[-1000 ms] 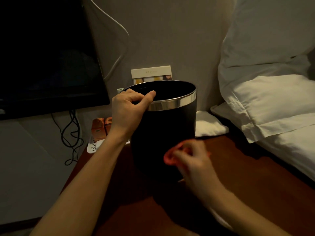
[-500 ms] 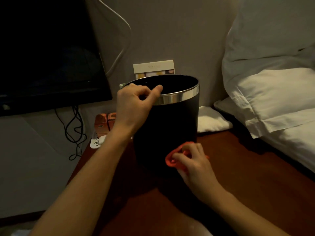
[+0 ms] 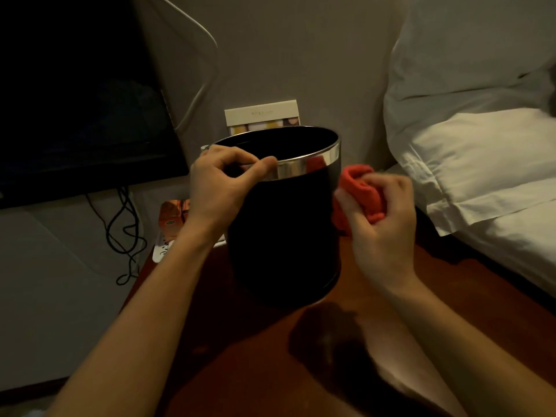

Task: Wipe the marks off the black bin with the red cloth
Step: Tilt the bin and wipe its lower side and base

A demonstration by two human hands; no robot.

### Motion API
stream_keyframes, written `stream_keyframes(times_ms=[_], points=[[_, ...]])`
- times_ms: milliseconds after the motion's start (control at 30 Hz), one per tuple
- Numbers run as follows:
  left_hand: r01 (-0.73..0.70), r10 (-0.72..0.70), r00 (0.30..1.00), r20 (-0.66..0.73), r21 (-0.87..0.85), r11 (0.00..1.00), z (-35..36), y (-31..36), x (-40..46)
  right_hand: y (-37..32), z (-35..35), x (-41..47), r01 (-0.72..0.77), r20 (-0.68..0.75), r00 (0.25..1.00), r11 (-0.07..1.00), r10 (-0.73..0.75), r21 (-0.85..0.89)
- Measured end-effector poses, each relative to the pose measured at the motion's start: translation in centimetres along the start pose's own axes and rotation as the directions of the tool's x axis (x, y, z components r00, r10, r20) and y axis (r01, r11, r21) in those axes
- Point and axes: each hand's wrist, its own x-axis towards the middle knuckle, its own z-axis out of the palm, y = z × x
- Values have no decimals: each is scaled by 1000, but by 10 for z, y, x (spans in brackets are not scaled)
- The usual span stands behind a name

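Dark red-brown wood forms the tabletop (image 3: 469, 296), which fills the lower centre and lower right of the frame and carries the work. White pillows (image 3: 481, 152) are stacked at the upper and middle right, well apart from the hands; a dark screen (image 3: 75, 100) occupies the upper left.

The black bin (image 3: 282, 233) stands at frame centre on the tabletop. Its long axis runs nearly vertical, with the open mouth and polished metal rim band (image 3: 304, 167) uppermost. The base appears to tip slightly, but contact with the tabletop cannot be confirmed in this light.

The left hand (image 3: 219, 188) is at the upper left of the bin. Its thumb lies on the outside of the rim band and its fingers curl over the edge, pinching the rim to steady the bin.

The right hand (image 3: 379, 218) is just beside the bin's right wall, below the rim band. Its fingers are curled around the bunched red cloth (image 3: 359, 191), which presses against or lies at the wall; the exact contact point is hidden by the bin's curve.

Governing relation: the bin lies between the two hands, and the cloth hand is nearer the unwiped side wall. Marks are not discernible on the black surface. Judgement: wiping is under way; further strokes probably follow the wall's curve.
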Motion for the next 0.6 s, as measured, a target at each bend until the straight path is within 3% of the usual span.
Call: stream_keyframes(times_ms=[67, 200, 400, 467, 533, 600], points=[[3, -3, 1000, 9, -19, 1000, 0, 0, 1, -7, 14, 6, 100, 22, 995, 994, -99, -53], [24, -22, 999, 24, -50, 998, -2, -5, 3, 9, 35, -25, 314, 247, 931, 934, -268, -172], [24, -18, 998, 52, -120, 992, -3, -7, 4, 67, 26, -99, 439, 603, 760, 876, -244, -199], [29, -24, 999, 45, -130, 991, -4, -7, 5, 65, 22, -92, 330, 562, 809, 925, -172, -191], [21, -17, 999, 35, -124, 992, -4, -6, 4, 46, 20, -67, 156, 401, 912, 976, -83, -153], [33, -28, 999, 38, -120, 992, -3, -4, 3, 23, 21, -33, 76, 216, 975, 989, -47, -129]])
